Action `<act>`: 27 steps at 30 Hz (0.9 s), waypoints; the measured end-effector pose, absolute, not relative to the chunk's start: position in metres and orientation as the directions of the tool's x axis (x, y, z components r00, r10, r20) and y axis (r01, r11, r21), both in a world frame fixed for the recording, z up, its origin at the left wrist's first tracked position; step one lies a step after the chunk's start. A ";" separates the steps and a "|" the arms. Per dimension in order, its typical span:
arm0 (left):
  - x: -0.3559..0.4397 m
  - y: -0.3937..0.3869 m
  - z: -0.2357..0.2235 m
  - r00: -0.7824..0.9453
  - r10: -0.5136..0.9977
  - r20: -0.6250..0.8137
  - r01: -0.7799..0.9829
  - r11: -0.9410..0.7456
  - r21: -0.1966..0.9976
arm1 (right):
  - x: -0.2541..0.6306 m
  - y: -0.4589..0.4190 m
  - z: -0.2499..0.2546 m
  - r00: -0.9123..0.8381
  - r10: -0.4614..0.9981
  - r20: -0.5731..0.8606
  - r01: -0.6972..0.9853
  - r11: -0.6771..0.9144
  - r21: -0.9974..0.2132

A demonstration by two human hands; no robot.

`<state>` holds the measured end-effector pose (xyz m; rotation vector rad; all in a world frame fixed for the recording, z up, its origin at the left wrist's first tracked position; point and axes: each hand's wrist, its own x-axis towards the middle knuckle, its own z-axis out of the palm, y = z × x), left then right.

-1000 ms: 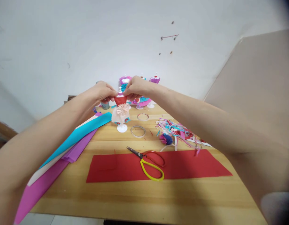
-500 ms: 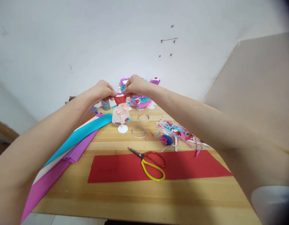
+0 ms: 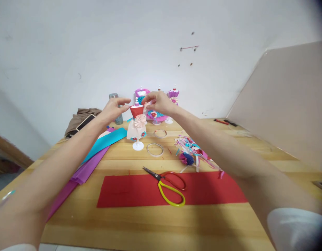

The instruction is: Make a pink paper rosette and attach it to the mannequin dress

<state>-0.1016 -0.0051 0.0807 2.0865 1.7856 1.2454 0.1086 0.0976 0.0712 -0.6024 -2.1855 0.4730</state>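
Observation:
A miniature dress form (image 3: 137,129) stands upright on a round white base. It wears a red bodice (image 3: 137,111), a pale pink skirt and a pleated pink paper fan at the waist. My left hand (image 3: 113,109) hovers at its left shoulder, thumb and fingers parted, with nothing in them. On the other side, my right hand (image 3: 161,103) is near the right shoulder, fingers spread and holding nothing visible; whether a fingertip touches the form I cannot tell. Open-bladed scissors (image 3: 159,177) with one red and one yellow handle lie on a red paper strip (image 3: 129,193).
More dressed forms (image 3: 173,101) stand by the wall, partly behind my right hand. Two rings (image 3: 155,149) lie near the base. Paper scraps (image 3: 189,144) are heaped right; turquoise (image 3: 108,143) and purple paper (image 3: 90,167) lie left. A glass (image 3: 119,118) and a phone (image 3: 86,122) are behind.
Both hands have let go of the bodice's top edges and moved slightly outward, their fingers opening. The dress form stands in about the same place. The view has shifted slightly.

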 end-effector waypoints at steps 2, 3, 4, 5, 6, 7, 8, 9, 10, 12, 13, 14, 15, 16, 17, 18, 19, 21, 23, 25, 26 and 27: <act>-0.098 -0.006 0.081 -0.030 0.865 0.500 0.744 -0.314 0.589 | 0.110 0.100 0.070 -0.609 0.500 0.616 0.250 0.858 -0.449; -0.095 -0.006 0.081 -0.029 0.866 0.499 0.739 -0.318 0.595 | 0.110 0.100 0.070 -0.633 0.467 0.618 0.244 0.877 -0.413; -0.093 -0.007 0.081 -0.030 0.868 0.496 0.735 -0.317 0.599 | 0.111 0.100 0.070 -0.655 0.434 0.619 0.238 0.895 -0.377; -0.091 -0.007 0.082 -0.029 0.870 0.493 0.734 -0.316 0.601 | 0.111 0.100 0.070 -0.674 0.403 0.620 0.231 0.911 -0.341; -0.089 -0.007 0.082 -0.029 0.871 0.491 0.734 -0.315 0.602 | 0.110 0.101 0.070 -0.687 0.374 0.623 0.224 0.925 -0.308; -0.088 -0.007 0.083 -0.029 0.871 0.490 0.734 -0.314 0.603 | 0.110 0.101 0.070 -0.699 0.350 0.624 0.219 0.935 -0.279; -0.087 -0.007 0.083 -0.028 0.870 0.492 0.734 -0.316 0.601 | 0.109 0.102 0.070 -0.707 0.332 0.624 0.216 0.942 -0.256; -0.086 -0.006 0.083 -0.024 0.868 0.497 0.733 -0.322 0.599 | 0.108 0.103 0.071 -0.714 0.318 0.624 0.214 0.947 -0.238; -0.086 -0.005 0.083 -0.017 0.863 0.505 0.733 -0.333 0.593 | 0.107 0.104 0.071 -0.719 0.308 0.623 0.211 0.951 -0.226; -0.086 -0.004 0.084 0.002 0.852 0.524 0.735 -0.356 0.577 | 0.106 0.106 0.073 -0.733 0.287 0.616 0.198 0.957 -0.211; -0.086 -0.003 0.084 0.013 0.848 0.529 0.736 -0.366 0.569 | 0.106 0.107 0.074 -0.741 0.276 0.612 0.188 0.960 -0.206; -0.087 -0.003 0.084 0.025 0.847 0.531 0.737 -0.374 0.563 | 0.105 0.108 0.075 -0.748 0.266 0.608 0.177 0.963 -0.205; -0.087 -0.003 0.084 0.035 0.847 0.530 0.736 -0.381 0.559 | 0.105 0.108 0.077 -0.754 0.261 0.603 0.169 0.964 -0.206; -0.087 -0.002 0.084 0.043 0.846 0.532 0.735 -0.387 0.556 | 0.105 0.108 0.079 -0.761 0.260 0.595 0.165 0.964 -0.210; -0.087 -0.002 0.085 0.052 0.843 0.535 0.736 -0.395 0.550 | 0.104 0.108 0.080 -0.767 0.261 0.586 0.164 0.963 -0.214; -0.087 -0.001 0.085 0.061 0.839 0.540 0.739 -0.402 0.541 | 0.104 0.109 0.082 -0.776 0.259 0.576 0.162 0.963 -0.214; -0.087 -0.001 0.085 0.065 0.835 0.547 0.744 -0.406 0.530 | 0.103 0.109 0.083 -0.784 0.253 0.567 0.160 0.965 -0.209; -0.088 0.001 0.086 0.069 0.826 0.560 0.759 -0.407 0.507 | 0.103 0.109 0.086 -0.798 0.230 0.558 0.148 0.971 -0.187; -0.088 0.003 0.087 0.067 0.819 0.570 0.767 -0.407 0.496 | 0.102 0.110 0.087 -0.797 0.210 0.566 0.134 0.976 -0.172; -0.090 0.006 0.087 0.067 0.810 0.582 0.763 -0.417 0.494 | 0.103 0.110 0.087 -0.788 0.207 0.580 0.124 0.976 -0.179; -0.090 0.007 0.086 0.070 0.806 0.588 0.759 -0.426 0.493 | 0.104 0.110 0.087 -0.783 0.211 0.585 0.121 0.974 -0.190; -0.091 0.008 0.086 0.075 0.803 0.592 0.754 -0.434 0.493 | 0.104 0.110 0.086 -0.776 0.219 0.591 0.121 0.972 -0.202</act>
